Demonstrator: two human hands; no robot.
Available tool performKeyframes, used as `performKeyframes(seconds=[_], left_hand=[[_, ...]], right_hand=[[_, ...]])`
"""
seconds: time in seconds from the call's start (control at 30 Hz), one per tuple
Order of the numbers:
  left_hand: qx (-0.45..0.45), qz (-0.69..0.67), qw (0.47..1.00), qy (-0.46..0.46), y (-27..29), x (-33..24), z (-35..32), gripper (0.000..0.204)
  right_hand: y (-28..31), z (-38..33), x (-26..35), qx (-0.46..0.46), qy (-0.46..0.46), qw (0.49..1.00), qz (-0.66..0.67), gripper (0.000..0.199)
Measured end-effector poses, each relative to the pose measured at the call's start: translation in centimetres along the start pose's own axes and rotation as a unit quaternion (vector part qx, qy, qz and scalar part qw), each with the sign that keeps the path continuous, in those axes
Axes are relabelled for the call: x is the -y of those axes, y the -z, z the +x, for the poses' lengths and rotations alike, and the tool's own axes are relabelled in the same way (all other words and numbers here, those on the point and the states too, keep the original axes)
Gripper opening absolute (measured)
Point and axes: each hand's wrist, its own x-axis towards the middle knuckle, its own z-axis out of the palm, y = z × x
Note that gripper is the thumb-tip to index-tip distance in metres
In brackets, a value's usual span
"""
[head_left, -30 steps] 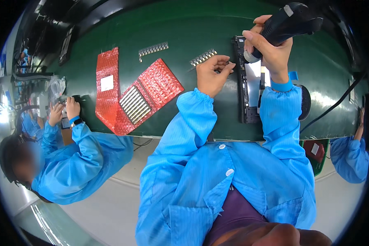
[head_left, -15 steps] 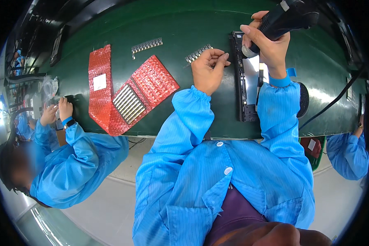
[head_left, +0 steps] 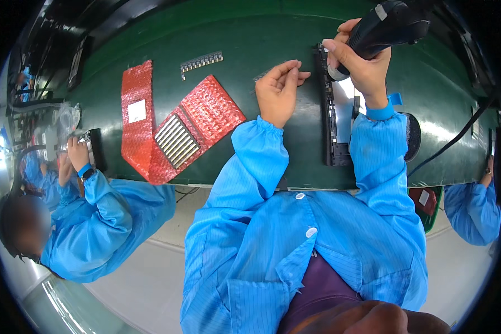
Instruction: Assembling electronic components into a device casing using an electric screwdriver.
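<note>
My right hand (head_left: 367, 69) is wrapped round a black handheld tool (head_left: 381, 30) with a rounded metal tip, held above a long black device frame (head_left: 328, 128). The tip sits close over the frame's far part, and my forearm covers some of its right side. A shiny pale panel (head_left: 342, 114) shows inside the frame. To the left of the frame, my left hand (head_left: 278, 92) is raised with its fingers curled toward the thumb. Whatever lies between those fingertips is too small to make out. Behind this hand, a strip of small parts (head_left: 260, 75) is mostly hidden.
Another strip of small parts (head_left: 202, 62) lies farther left. Red bubble wrap (head_left: 136, 83) bears a pale-barred pack (head_left: 176, 141). A black cable (head_left: 453, 139) crosses the right side. A co-worker in blue (head_left: 103, 222) sits at left; another person's sleeve (head_left: 473, 211) shows at right.
My left hand has shifted slightly left and turned, its fingers lifting and now covering more of the strip. The tool in my right hand has moved a little left. The co-worker's hands at left have moved.
</note>
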Motion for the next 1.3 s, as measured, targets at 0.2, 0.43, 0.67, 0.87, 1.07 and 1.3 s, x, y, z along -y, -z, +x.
performKeyframes(seconds=[0.2, 0.43, 0.67, 0.87, 1.07, 1.3], left_hand=[[0.006, -0.041, 0.999, 0.022, 0.1, -0.5, 0.1, 0.025], [0.004, -0.036, 0.999, 0.032, 0.0, -0.7, 0.1, 0.023], [0.018, -0.026, 0.999, 0.015, 0.4, 0.4, 0.1, 0.018], [0.016, 0.003, 1.000, 0.009, 0.0, 0.7, 0.4, 0.019], [0.017, 0.095, 0.995, -0.038, 0.5, 1.3, 0.1, 0.018], [0.046, 0.109, 0.991, -0.061, 0.4, 1.9, -0.1, 0.017]], right_hand=[[-0.6, -0.4, 0.5, 0.002, -0.012, 1.000, -0.017, 0.024], [-0.4, -0.3, 0.2, 0.007, -0.015, 0.999, 0.039, 0.023], [-0.6, -0.3, 0.4, 0.002, -0.020, 0.999, 0.046, 0.023], [0.2, -0.4, 0.3, 0.017, -0.003, 1.000, 0.009, 0.027], [0.2, -0.6, 1.6, -0.010, 0.035, 0.999, 0.003, 0.027], [5.5, -1.1, 7.2, -0.123, 0.134, 0.983, -0.021, 0.019]])
